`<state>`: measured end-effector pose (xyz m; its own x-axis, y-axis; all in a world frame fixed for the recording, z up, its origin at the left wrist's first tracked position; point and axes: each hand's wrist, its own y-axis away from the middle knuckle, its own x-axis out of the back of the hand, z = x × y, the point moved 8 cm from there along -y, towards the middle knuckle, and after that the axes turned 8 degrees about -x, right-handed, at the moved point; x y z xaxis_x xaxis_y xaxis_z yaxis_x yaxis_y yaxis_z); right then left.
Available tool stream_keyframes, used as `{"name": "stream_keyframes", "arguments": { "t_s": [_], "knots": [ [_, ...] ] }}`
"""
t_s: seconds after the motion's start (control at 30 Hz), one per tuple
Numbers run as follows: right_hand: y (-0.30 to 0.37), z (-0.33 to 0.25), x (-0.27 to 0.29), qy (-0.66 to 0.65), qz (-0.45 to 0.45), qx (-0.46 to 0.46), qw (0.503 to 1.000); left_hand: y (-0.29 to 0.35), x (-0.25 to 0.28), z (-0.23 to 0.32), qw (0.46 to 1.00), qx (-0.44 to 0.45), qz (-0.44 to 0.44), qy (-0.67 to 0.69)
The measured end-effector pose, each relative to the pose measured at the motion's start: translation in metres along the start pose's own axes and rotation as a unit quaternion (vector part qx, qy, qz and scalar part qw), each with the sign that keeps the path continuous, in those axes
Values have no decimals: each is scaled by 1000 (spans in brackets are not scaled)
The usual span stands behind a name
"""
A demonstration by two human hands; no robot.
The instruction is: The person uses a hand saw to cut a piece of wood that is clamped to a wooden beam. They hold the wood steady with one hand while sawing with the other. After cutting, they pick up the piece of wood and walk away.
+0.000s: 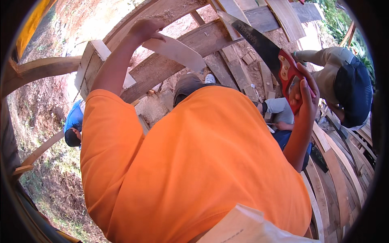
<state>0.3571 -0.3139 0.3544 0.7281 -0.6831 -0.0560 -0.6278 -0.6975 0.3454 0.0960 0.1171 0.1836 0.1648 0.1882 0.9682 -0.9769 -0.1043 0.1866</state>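
Observation:
My right hand (303, 90) is wrapped round the red handle of a handsaw (259, 43). The dark, toothed blade points up and to the left, over the wooden planks. At the upper left my left hand (145, 30) grips one end of a short, pale board (178, 53), its thumb along the upper edge; the other fingers are mostly hidden. The board slants down to the right across a long, weathered beam (212, 37). Between the blade's teeth and the board there is a gap.
Planks (330, 170) lie stacked at the lower right. A person in a dark cap or garment (356, 91) bends at the right; another in blue (75, 121) is at the left. Someone in grey trousers (279, 108) sits close beyond my right arm. A curved timber (48, 69) crosses the left.

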Motion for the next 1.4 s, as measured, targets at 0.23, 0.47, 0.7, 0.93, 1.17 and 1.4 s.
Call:
{"name": "stream_keyframes", "arguments": {
  "t_s": [0.23, 0.47, 0.7, 0.93, 1.17, 1.4],
  "knots": [
    [-1, 8, -5, 5, 13, -12, 1000, 1, -20, 12, 956, -232, -102, -149],
    [-14, 11, -31, 5, 47, -20, 999, 23, -47, -43, 993, 93, 66, -14],
    [-13, -36, -54, 119, 19, 19, 992, 101, -140, -31, 856, 442, 208, 167],
    [-27, -76, -103, 189, -9, 38, 981, 83, -183, 23, 817, 521, 142, 202],
    [-45, -77, -172, 180, -55, 42, 981, 71, -180, 14, 835, 509, 77, 192],
    [-64, -67, -217, 278, -163, 42, 946, 121, -193, 22, 849, 503, 70, 148]
  ]
}}
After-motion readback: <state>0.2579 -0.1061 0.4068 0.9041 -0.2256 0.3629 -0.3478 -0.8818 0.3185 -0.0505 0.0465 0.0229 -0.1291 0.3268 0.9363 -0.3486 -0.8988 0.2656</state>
